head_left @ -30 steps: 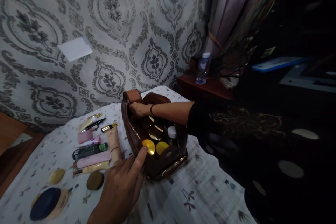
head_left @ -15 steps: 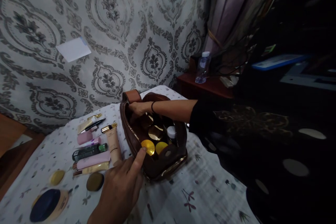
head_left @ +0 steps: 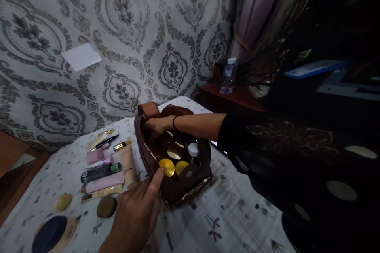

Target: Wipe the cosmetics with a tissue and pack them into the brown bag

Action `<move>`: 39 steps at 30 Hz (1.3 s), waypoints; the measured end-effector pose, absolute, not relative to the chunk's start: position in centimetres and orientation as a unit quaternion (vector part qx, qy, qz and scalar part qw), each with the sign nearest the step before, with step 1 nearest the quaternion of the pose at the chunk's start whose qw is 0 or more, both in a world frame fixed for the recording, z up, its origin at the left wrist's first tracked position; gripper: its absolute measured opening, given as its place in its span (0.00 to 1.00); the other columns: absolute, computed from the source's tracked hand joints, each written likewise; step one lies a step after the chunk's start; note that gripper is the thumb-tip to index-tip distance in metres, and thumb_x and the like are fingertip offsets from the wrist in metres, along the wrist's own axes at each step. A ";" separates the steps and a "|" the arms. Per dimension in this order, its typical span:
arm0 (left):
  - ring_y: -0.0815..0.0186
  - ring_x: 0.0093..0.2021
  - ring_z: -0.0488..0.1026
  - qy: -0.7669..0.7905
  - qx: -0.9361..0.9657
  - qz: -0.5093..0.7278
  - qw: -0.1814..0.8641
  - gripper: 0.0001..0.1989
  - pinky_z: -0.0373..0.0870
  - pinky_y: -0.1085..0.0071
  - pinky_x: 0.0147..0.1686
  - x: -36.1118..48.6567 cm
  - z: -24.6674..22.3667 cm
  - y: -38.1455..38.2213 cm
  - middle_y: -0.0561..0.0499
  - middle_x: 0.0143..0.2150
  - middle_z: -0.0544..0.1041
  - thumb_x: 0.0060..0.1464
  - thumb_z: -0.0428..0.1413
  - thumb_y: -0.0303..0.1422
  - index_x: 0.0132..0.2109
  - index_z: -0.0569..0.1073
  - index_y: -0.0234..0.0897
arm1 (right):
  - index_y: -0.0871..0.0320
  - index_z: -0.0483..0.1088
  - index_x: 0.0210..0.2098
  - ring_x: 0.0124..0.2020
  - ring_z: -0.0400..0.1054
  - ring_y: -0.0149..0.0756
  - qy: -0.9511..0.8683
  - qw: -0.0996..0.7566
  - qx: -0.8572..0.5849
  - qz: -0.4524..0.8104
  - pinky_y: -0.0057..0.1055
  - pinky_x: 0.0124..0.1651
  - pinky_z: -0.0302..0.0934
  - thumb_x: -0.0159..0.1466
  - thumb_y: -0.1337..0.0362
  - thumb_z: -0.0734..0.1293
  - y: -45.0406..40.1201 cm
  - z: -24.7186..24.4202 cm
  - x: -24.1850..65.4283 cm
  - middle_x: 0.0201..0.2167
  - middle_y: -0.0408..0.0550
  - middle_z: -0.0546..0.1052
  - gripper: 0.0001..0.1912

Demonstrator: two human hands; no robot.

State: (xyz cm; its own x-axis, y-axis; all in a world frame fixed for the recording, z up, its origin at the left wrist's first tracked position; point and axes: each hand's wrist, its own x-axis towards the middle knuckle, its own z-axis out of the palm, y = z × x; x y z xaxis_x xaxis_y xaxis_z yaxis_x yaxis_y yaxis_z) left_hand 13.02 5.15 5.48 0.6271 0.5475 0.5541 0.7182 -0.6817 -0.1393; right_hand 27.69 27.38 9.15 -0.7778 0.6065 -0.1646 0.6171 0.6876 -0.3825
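Reaching into the unzipped brown bag (head_left: 174,193) on the floral sheet (head_left: 237,213), the right hand (head_left: 158,125) has its fingertips hidden, so its grip cannot be told. The left hand (head_left: 139,208), index finger extended, others curled, sits by a gold lid (head_left: 168,166); any hold is unclear.

through my feed i see what looks like a bedroom in a home: ornate wallpaper (head_left: 142,27), a tied-back curtain (head_left: 252,12), a flowered sheet (head_left: 237,205) and a dark red table (head_left: 240,99) near it.
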 end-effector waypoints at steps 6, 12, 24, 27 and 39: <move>0.66 0.24 0.75 -0.362 -0.885 -0.240 0.165 0.23 0.68 0.73 0.21 12.7 5.1 5.2 0.52 0.30 0.78 0.62 0.44 0.24 0.64 0.60 0.33 | 0.66 0.72 0.51 0.42 0.72 0.39 0.928 0.022 0.327 -0.180 0.25 0.36 0.59 0.52 0.62 0.78 27.4 8.8 27.6 0.46 0.52 0.78 0.30; 0.66 0.22 0.74 -0.362 -0.882 -0.249 0.174 0.23 0.68 0.72 0.20 13.2 5.5 5.2 0.52 0.28 0.78 0.62 0.43 0.23 0.64 0.60 0.33 | 0.64 0.71 0.54 0.46 0.72 0.42 0.926 0.029 0.333 -0.176 0.27 0.39 0.61 0.51 0.58 0.78 27.5 8.7 27.6 0.49 0.53 0.77 0.34; 0.66 0.22 0.75 -0.358 -0.882 -0.250 0.178 0.19 0.68 0.72 0.20 13.4 5.7 5.2 0.52 0.28 0.78 0.65 0.41 0.24 0.60 0.63 0.31 | 0.68 0.74 0.49 0.42 0.74 0.45 0.913 0.073 0.368 -0.161 0.29 0.35 0.61 0.49 0.47 0.78 26.4 8.9 27.6 0.44 0.57 0.79 0.37; 0.66 0.22 0.75 -0.357 -0.883 -0.251 0.176 0.19 0.68 0.72 0.20 13.4 5.8 5.2 0.52 0.28 0.78 0.65 0.41 0.24 0.60 0.63 0.31 | 0.67 0.72 0.53 0.46 0.73 0.46 0.918 0.081 0.356 -0.156 0.29 0.38 0.61 0.48 0.49 0.79 26.5 8.9 27.5 0.47 0.57 0.78 0.39; 0.66 0.23 0.74 -0.360 -0.884 -0.244 0.172 0.25 0.69 0.72 0.21 13.2 5.5 5.1 0.51 0.29 0.78 0.63 0.42 0.23 0.66 0.58 0.32 | 0.66 0.74 0.52 0.44 0.74 0.44 0.928 0.070 0.335 -0.149 0.28 0.36 0.60 0.52 0.57 0.77 26.6 8.6 27.6 0.46 0.55 0.79 0.31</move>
